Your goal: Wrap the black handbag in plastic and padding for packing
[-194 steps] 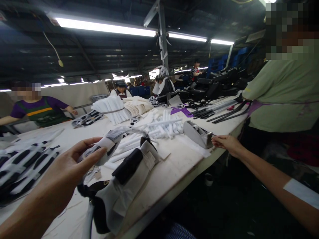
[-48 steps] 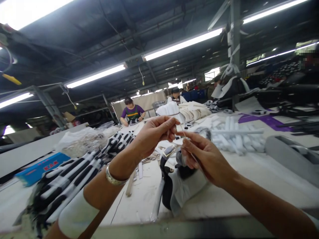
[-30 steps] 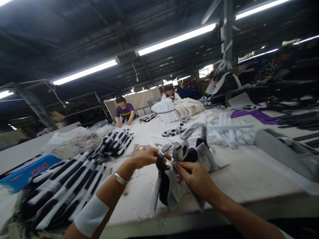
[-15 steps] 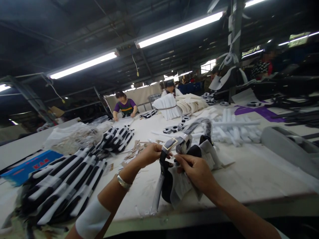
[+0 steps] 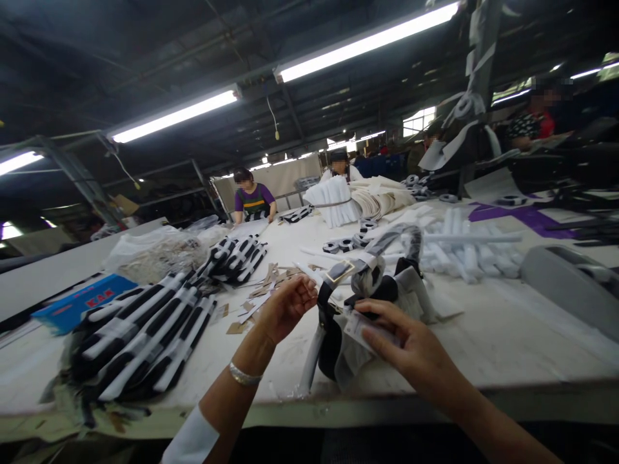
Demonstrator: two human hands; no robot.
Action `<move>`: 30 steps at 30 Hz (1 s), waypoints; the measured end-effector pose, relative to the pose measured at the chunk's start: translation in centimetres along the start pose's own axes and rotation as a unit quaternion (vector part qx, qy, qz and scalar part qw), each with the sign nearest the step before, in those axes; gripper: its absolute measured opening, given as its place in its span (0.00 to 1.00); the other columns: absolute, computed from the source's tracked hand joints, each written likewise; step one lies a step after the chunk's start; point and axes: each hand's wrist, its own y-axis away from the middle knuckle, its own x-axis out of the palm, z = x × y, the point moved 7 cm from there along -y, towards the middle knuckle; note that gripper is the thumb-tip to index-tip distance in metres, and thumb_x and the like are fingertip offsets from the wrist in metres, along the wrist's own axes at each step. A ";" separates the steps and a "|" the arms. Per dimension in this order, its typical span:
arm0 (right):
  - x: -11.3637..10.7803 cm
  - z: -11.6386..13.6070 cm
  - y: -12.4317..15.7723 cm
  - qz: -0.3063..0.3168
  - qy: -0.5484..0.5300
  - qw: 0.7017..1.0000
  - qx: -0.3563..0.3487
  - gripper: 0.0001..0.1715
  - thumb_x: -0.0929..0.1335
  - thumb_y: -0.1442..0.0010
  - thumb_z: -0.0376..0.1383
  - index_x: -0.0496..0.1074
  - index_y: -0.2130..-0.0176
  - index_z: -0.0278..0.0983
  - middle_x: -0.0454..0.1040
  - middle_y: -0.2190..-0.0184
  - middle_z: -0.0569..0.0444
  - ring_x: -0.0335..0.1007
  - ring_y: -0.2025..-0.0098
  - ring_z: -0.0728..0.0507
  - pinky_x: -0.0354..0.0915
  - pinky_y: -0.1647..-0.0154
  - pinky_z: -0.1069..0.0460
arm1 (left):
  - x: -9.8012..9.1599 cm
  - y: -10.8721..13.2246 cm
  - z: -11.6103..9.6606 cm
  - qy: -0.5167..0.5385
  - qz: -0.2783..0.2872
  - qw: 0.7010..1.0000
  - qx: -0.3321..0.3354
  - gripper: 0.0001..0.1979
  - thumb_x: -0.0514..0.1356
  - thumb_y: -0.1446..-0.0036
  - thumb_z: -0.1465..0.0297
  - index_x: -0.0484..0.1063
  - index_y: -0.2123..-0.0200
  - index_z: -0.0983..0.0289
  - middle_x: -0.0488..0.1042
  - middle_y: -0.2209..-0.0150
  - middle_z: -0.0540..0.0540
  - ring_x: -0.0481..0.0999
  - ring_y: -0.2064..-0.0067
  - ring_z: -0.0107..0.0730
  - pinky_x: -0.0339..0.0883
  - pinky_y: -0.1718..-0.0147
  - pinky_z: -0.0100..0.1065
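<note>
A black handbag [image 5: 330,351] with pale wrapping around it stands on the table in front of me. Its strap [image 5: 371,248] rises in an arch, covered in clear film, with a gold buckle [image 5: 341,272] near the left end. My left hand [image 5: 290,308] is just left of the strap, palm turned up, its fingers loosely bent and nothing visible in them. Between the thumb and fingers of my right hand [image 5: 403,338] is a whitish hang tag [image 5: 363,332], against the bag's near side. Part of the bag is hidden behind that hand.
Padded black-and-white straps [image 5: 145,332] lie piled at left, beside a blue box [image 5: 84,303]. Scraps of brown card [image 5: 271,283] are scattered behind my left hand. White foam tubes [image 5: 457,248] and a grey moulded piece [image 5: 561,277] lie right. A co-worker [image 5: 254,196] stands across the table.
My left hand has come away from the strap and its fingers have loosened. My right hand now shows the tag, with its fingers further extended. The view has shifted slightly left.
</note>
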 end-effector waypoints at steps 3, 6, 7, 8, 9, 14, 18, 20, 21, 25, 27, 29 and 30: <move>0.3 0.6 0.2 0.037 -0.135 0.990 -0.005 0.14 0.69 0.36 0.44 0.79 0.55 0.41 0.75 0.45 0.48 0.69 0.41 0.38 0.69 0.42 0.46 | 0.4 0.4 -0.2 0.012 -0.004 0.999 0.039 0.12 0.68 0.47 0.66 0.78 0.58 0.61 0.77 0.62 0.51 0.73 0.67 0.20 0.69 0.58 0.26; 1.4 1.7 -0.1 0.116 -0.235 0.964 -0.049 0.21 0.69 0.37 0.41 0.75 0.45 0.42 0.72 0.42 0.46 0.68 0.39 0.36 0.66 0.38 0.40 | 0.7 0.5 -0.5 -0.013 -0.003 0.998 0.068 0.19 0.71 0.52 0.71 0.79 0.54 0.59 0.79 0.57 0.52 0.71 0.67 0.19 0.67 0.59 0.25; 1.7 2.0 -0.2 0.137 -0.237 0.960 -0.064 0.24 0.69 0.37 0.41 0.73 0.42 0.42 0.70 0.40 0.46 0.68 0.39 0.35 0.66 0.38 0.39 | 0.7 0.5 -0.6 -0.027 -0.002 0.997 0.072 0.18 0.71 0.52 0.71 0.79 0.55 0.60 0.79 0.57 0.53 0.71 0.67 0.20 0.66 0.60 0.26; 2.0 2.4 -0.4 0.142 -0.218 0.962 -0.079 0.26 0.70 0.37 0.40 0.71 0.41 0.42 0.69 0.39 0.46 0.68 0.39 0.35 0.66 0.38 0.39 | 0.8 0.6 -0.8 -0.041 0.000 0.996 0.075 0.17 0.71 0.52 0.71 0.80 0.56 0.62 0.79 0.57 0.54 0.71 0.67 0.21 0.65 0.60 0.26; 2.1 2.7 -0.8 0.130 -0.178 0.971 -0.095 0.25 0.69 0.37 0.39 0.72 0.41 0.41 0.69 0.39 0.46 0.69 0.40 0.36 0.67 0.39 0.39 | 0.8 0.7 -1.0 -0.055 0.002 0.995 0.077 0.16 0.71 0.51 0.69 0.80 0.56 0.63 0.79 0.57 0.55 0.70 0.68 0.21 0.65 0.60 0.27; 1.5 4.9 -2.0 -0.005 0.064 0.976 -0.207 0.12 0.68 0.35 0.35 0.79 0.53 0.41 0.79 0.52 0.51 0.77 0.50 0.42 0.72 0.44 0.48 | 0.7 1.3 -1.6 -0.111 0.020 0.992 0.064 0.17 0.72 0.50 0.63 0.80 0.56 0.60 0.81 0.61 0.54 0.67 0.72 0.20 0.62 0.68 0.28; 2.2 5.6 -1.8 0.009 0.141 0.943 -0.300 0.14 0.63 0.32 0.30 0.78 0.54 0.39 0.80 0.56 0.53 0.79 0.59 0.47 0.75 0.56 0.55 | 0.5 1.9 -1.1 -0.165 0.063 0.984 0.034 0.14 0.71 0.49 0.59 0.80 0.69 0.65 0.78 0.73 0.54 0.64 0.76 0.20 0.56 0.75 0.27; 2.4 5.8 -1.3 0.004 0.190 0.922 -0.339 0.12 0.64 0.33 0.29 0.77 0.54 0.39 0.80 0.55 0.52 0.78 0.56 0.46 0.73 0.54 0.54 | 0.5 2.3 -0.6 -0.192 0.097 0.976 0.008 0.18 0.69 0.47 0.57 0.79 0.73 0.68 0.77 0.75 0.55 0.63 0.78 0.19 0.55 0.76 0.27; 2.5 5.9 -1.1 -0.001 0.215 0.910 -0.355 0.11 0.66 0.33 0.29 0.76 0.54 0.39 0.80 0.55 0.52 0.77 0.54 0.46 0.72 0.53 0.52 | 0.5 2.5 -0.3 -0.204 0.116 0.972 -0.007 0.20 0.69 0.47 0.55 0.79 0.72 0.69 0.77 0.75 0.57 0.63 0.79 0.20 0.56 0.77 0.28; 2.7 7.0 -0.8 -0.037 0.281 0.875 -0.393 0.09 0.67 0.34 0.31 0.76 0.56 0.41 0.80 0.57 0.54 0.75 0.54 0.43 0.69 0.50 0.47 | 0.4 2.9 0.0 -0.223 0.143 0.964 -0.011 0.24 0.72 0.54 0.53 0.81 0.66 0.70 0.79 0.71 0.60 0.68 0.77 0.25 0.62 0.74 0.31; 2.7 7.5 -1.2 -0.052 0.275 0.877 -0.391 0.08 0.67 0.33 0.32 0.77 0.58 0.41 0.81 0.60 0.54 0.75 0.54 0.42 0.69 0.49 0.46 | 0.2 2.7 -0.6 -0.214 0.112 0.970 0.039 0.27 0.71 0.56 0.50 0.81 0.61 0.67 0.80 0.65 0.60 0.74 0.69 0.31 0.67 0.66 0.33; 2.8 7.8 -1.9 -0.061 0.262 0.887 -0.376 0.07 0.67 0.33 0.34 0.77 0.59 0.41 0.80 0.61 0.53 0.75 0.55 0.42 0.70 0.51 0.47 | 0.3 2.6 -1.2 -0.206 0.079 0.971 0.095 0.30 0.70 0.56 0.47 0.81 0.57 0.63 0.80 0.58 0.59 0.76 0.58 0.38 0.68 0.54 0.37; 2.9 7.9 -2.2 -0.069 0.261 0.891 -0.365 0.07 0.67 0.33 0.34 0.76 0.58 0.41 0.80 0.61 0.53 0.76 0.56 0.43 0.70 0.51 0.47 | 0.5 2.6 -1.5 -0.206 0.069 0.969 0.117 0.31 0.69 0.56 0.46 0.80 0.56 0.63 0.80 0.55 0.60 0.76 0.53 0.42 0.67 0.49 0.39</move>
